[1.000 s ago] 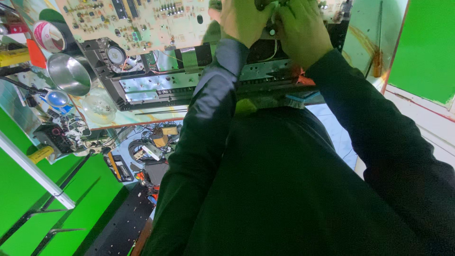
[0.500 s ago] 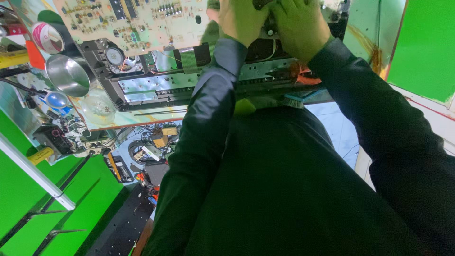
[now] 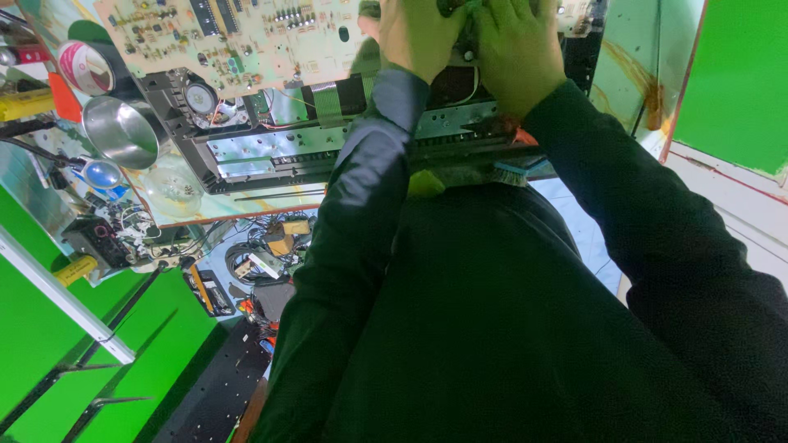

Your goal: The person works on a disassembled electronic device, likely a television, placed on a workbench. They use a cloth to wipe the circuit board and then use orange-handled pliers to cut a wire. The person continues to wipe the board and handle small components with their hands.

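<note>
Both my hands are at the top edge of the view, over an opened electronic device (image 3: 312,143) with a metal chassis. My left hand (image 3: 419,37) is curled and my right hand (image 3: 517,53) lies beside it, fingers down. Between them they grip a small dark part (image 3: 456,10) that the frame's edge mostly cuts off. A pale circuit board (image 3: 238,37) full of components lies just left of my left hand. Below the board are a small round fan (image 3: 201,98) and a flat ribbon cable (image 3: 328,102). My dark sleeves and torso fill the lower view.
A steel bowl (image 3: 123,131), a roll of tape (image 3: 82,66) and a yellow tool (image 3: 25,102) sit at the left of the patterned tabletop (image 3: 213,209). Loose wires and small parts (image 3: 263,246) lie on the floor below. Green panels (image 3: 739,74) stand on both sides.
Both hands have shifted slightly upward, closer to the frame's top edge, still together on the dark part. The device and board have not moved.
</note>
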